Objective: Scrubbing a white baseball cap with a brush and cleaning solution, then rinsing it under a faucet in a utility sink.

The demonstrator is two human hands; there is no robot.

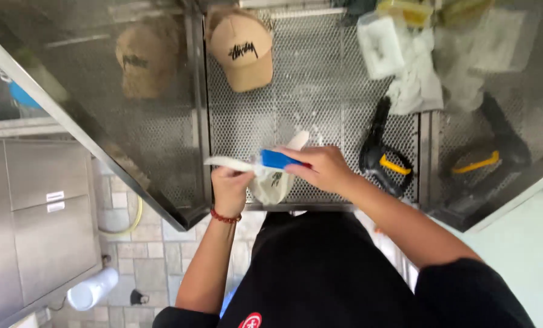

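hands meet: left hand (230, 185) grips what seems a white cap (272, 182), right hand (323, 167) clasps blue brush (278, 160).

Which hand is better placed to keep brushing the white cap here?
Probably the right hand: it already grips the blue-handled brush against the white cap. The left hand is occupied holding the cap by its brim over the perforated metal tray.

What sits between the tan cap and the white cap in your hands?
Only bare perforated metal grate between the tan cap and the white cap, per the head view.
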